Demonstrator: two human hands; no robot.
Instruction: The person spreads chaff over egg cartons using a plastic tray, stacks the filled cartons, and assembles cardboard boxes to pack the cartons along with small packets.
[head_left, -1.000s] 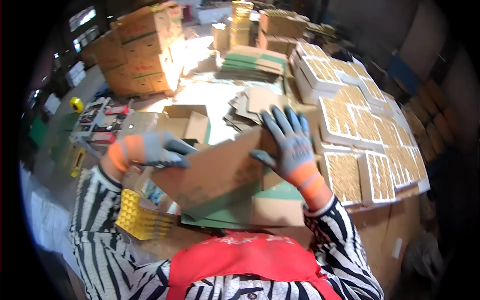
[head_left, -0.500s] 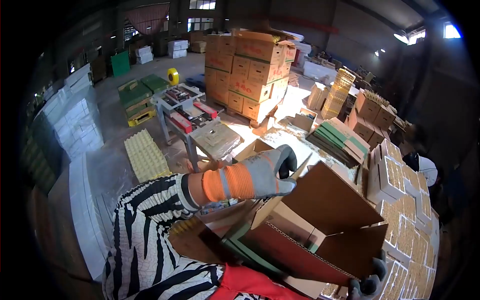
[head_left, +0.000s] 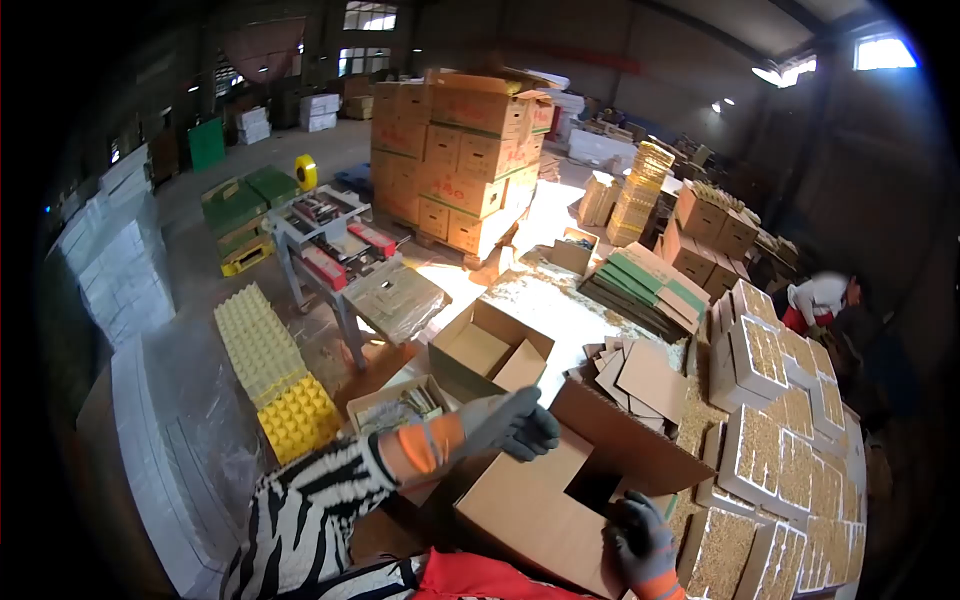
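A brown cardboard box lies in front of me; its near flaps are folded inward and a far flap stands up. A dark gap shows between the flaps. My left hand, in a grey glove with an orange cuff, is just above the box's left side, fingers stretched out and holding nothing. My right hand, gloved likewise, is curled on the box's right edge, its grip partly hidden. Beyond the left hand stands another open box. Loose cardboard pieces lie behind the standing flap.
White trays filled with brown grainy material are stacked at the right. A small carton of packets and yellow egg-tray-like sheets are on the left. Farther off are a metal machine table, stacked cartons and a bent-over person.
The box has turned and tipped, and its near flaps are now folded in. My left hand has let go of a flap and moved down; my right hand has shifted up and left.
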